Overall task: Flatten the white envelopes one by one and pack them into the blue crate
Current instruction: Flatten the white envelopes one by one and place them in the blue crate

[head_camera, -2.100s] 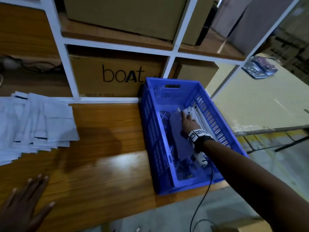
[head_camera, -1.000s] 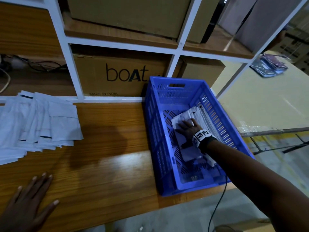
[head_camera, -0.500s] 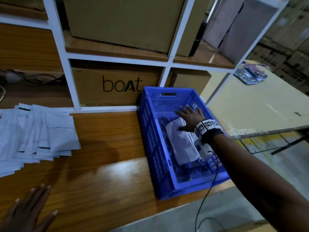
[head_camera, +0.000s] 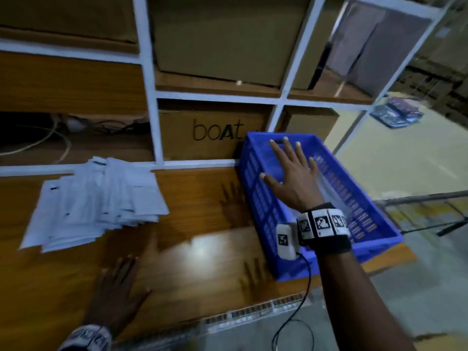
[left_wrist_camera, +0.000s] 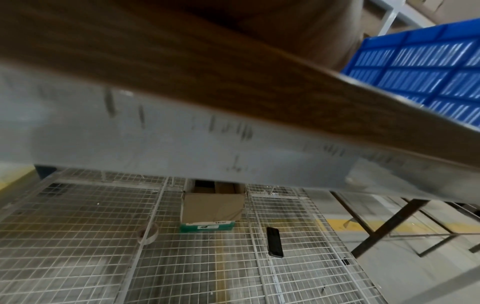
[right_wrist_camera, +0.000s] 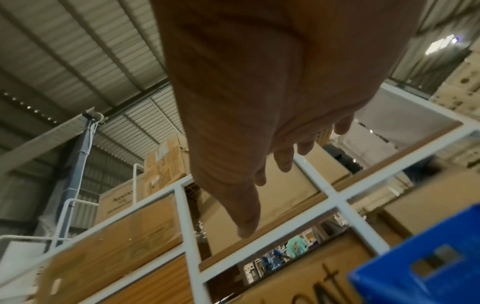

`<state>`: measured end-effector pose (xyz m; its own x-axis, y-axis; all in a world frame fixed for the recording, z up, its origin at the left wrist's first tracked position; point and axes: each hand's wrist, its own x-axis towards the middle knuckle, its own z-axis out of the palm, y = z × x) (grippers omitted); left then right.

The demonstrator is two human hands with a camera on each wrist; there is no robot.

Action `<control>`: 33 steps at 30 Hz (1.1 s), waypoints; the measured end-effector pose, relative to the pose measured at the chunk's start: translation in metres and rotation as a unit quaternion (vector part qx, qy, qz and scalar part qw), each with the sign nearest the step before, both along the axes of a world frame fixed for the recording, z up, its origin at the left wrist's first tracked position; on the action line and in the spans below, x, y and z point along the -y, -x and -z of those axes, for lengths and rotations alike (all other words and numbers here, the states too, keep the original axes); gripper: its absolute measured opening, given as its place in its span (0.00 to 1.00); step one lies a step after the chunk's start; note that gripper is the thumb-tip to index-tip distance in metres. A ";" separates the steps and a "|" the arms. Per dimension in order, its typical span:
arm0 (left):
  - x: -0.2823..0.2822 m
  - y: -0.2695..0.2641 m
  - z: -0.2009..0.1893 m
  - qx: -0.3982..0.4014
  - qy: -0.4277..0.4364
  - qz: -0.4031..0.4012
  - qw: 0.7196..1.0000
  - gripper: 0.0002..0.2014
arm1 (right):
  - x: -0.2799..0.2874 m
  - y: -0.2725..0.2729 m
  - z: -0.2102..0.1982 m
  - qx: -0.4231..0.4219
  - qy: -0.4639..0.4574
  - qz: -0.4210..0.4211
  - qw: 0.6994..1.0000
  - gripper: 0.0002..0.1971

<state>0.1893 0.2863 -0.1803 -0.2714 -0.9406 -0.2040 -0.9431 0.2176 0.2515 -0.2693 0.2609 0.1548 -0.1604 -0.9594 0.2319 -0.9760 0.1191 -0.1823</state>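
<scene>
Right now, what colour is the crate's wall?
Blue, with slotted panels; the crate shows sharpest in the left wrist view.

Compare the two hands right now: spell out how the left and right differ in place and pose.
The left hand lies low over the bare wooden table, near its front edge; the right hand is raised above the blue crate. The left hand's fingers lie close together, pointing toward the fanned pile of white envelopes; the right hand's are spread wide, pointing toward the shelving. Whether the left touches the table is unclear through blur. Both are open, holding nothing, and wear marker wristbands.
</scene>
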 end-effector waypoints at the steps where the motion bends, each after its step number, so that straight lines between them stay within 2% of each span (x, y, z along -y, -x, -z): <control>1: -0.001 0.023 -0.019 -0.014 0.011 0.025 1.000 0.52 | -0.004 -0.019 0.011 0.018 0.002 -0.009 1.000 0.40; 2: -0.005 0.025 -0.026 0.000 0.038 0.033 0.999 0.49 | -0.007 -0.040 0.023 0.040 0.000 -0.019 0.999 0.40; 4: -0.010 0.019 -0.034 0.008 0.022 0.033 0.999 0.45 | -0.013 -0.084 0.049 0.089 -0.023 -0.036 0.995 0.40; 6: -0.012 0.013 -0.037 0.024 0.013 0.020 0.999 0.43 | -0.017 -0.127 0.073 0.126 -0.070 -0.048 0.988 0.40; 10: -0.017 0.014 -0.046 0.007 0.022 0.032 0.999 0.40 | -0.019 -0.196 0.122 0.170 -0.172 -0.077 0.967 0.41; 14: -0.006 0.002 -0.058 -0.026 0.018 0.051 0.998 0.36 | -0.011 -0.240 0.173 0.170 -0.247 -0.106 0.948 0.41; 17: 0.013 -0.002 -0.083 -0.059 0.032 0.062 0.996 0.36 | -0.002 -0.265 0.200 0.160 -0.275 -0.107 0.942 0.39; 20: 0.043 -0.005 -0.112 -0.108 0.070 0.044 0.991 0.26 | 0.010 -0.286 0.210 0.173 -0.276 -0.096 0.940 0.37; 25: 0.104 -0.011 -0.147 -0.149 0.122 0.067 0.979 0.26 | 0.047 -0.308 0.204 0.234 -0.215 -0.062 0.946 0.34; 29: 0.160 -0.011 -0.169 -0.118 0.134 0.113 0.977 0.27 | 0.091 -0.318 0.202 0.247 -0.193 -0.020 0.950 0.35; 33: 0.207 -0.011 -0.170 -0.073 0.102 0.133 0.983 0.30 | 0.132 -0.323 0.211 0.221 -0.236 0.006 0.946 0.35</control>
